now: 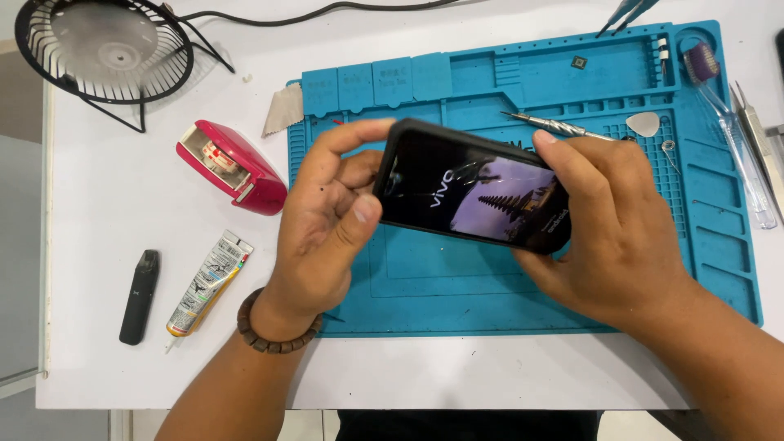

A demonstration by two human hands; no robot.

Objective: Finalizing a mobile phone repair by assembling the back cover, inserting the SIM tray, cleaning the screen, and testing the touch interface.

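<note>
A black smartphone (474, 192) was held in the air above the middle of the blue repair mat (719, 245), tilted so its lit screen faced the camera. The glass showed fine cracks running across a picture of a tiered tower against a purple sky. The left hand (327, 224) was closed on the phone's left end, thumb on the screen edge and fingers curled over the top rim. The right hand (616, 229) gripped the right end, forefinger laid along the upper edge and the palm cupping underneath.

Judging from this, the phone was whole and powered on: the screen was seated in its case and no loose screws or panels of it lay on the mat. Whether any work remained could not be told from the view.

On the mat behind the phone lay a metal screwdriver (555, 125), and just beside its tip a pale pick (643, 123). Near the mat's far right corner sat a small brush (701, 61) and a tiny dark chip (579, 62). Tweezers (755, 131) lay off the mat's right edge, on the white table (122, 204).

To the left of the mat, a red tape dispenser (233, 166) stood near its far left corner, next to a grey cloth scrap (283, 109). A tube of glue (208, 283) and a black pen-shaped device (140, 296) lay nearer the table's left edge, and a small black fan (104, 51) stood at the far left corner.
</note>
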